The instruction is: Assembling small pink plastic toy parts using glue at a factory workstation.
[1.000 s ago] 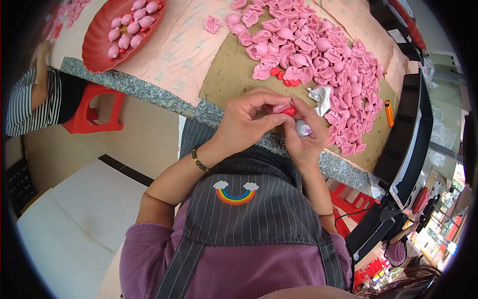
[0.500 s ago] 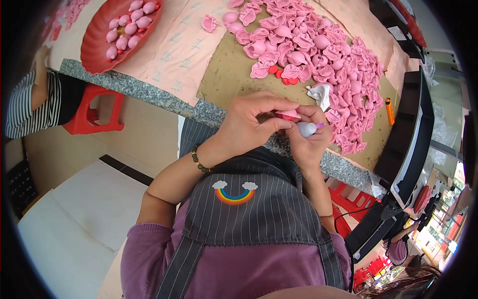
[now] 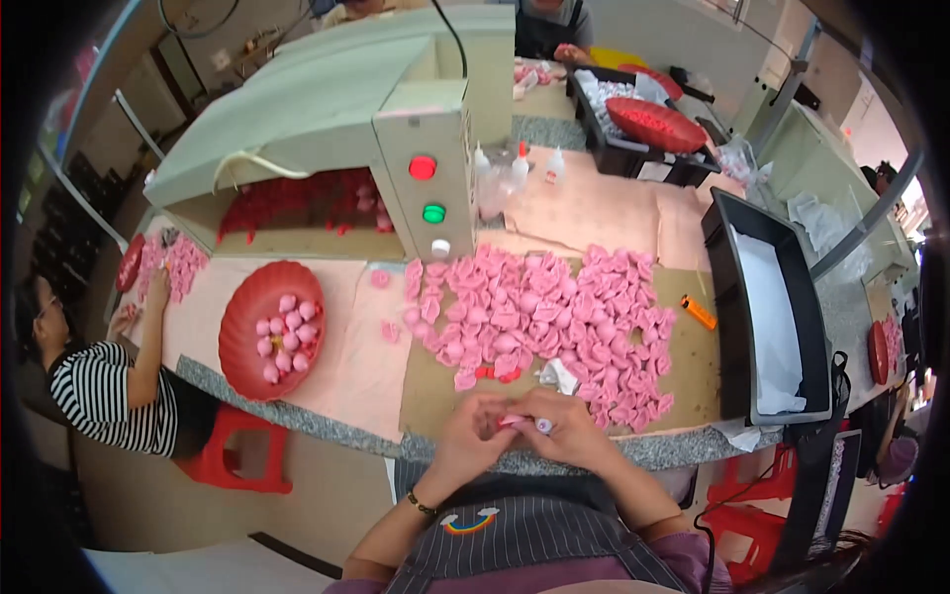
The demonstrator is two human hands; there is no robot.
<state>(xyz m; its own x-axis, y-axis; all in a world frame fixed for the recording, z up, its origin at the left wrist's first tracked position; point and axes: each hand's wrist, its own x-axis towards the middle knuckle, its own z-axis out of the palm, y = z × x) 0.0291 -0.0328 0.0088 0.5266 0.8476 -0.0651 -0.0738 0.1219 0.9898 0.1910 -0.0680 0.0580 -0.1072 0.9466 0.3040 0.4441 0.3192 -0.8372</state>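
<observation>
My left hand (image 3: 473,433) and my right hand (image 3: 566,431) meet at the table's near edge, in front of a heap of pink pieces. A small pink-and-red plastic piece (image 3: 512,420) is pinched between my left fingers, and the right fingertips touch it. Tucked in my right hand is a small white bottle (image 3: 543,426); most of it is hidden by the fingers. Just beyond my hands lie a crumpled white tissue (image 3: 559,376) and a few red pieces (image 3: 498,374). The pink shell-like pieces (image 3: 539,312) spread over a brown board (image 3: 421,406).
On the left sits a red bowl (image 3: 236,346) with round pink pieces. Behind it stands a pale green machine (image 3: 327,94) with an opening. A black tray (image 3: 727,297) and an orange cutter (image 3: 699,312) lie right. A person in stripes (image 3: 114,401) works at the far left.
The view has tilted up, bringing the machine, the black tray and people into sight. My hands stay together around the small piece, and the bottle remains in my right hand.
</observation>
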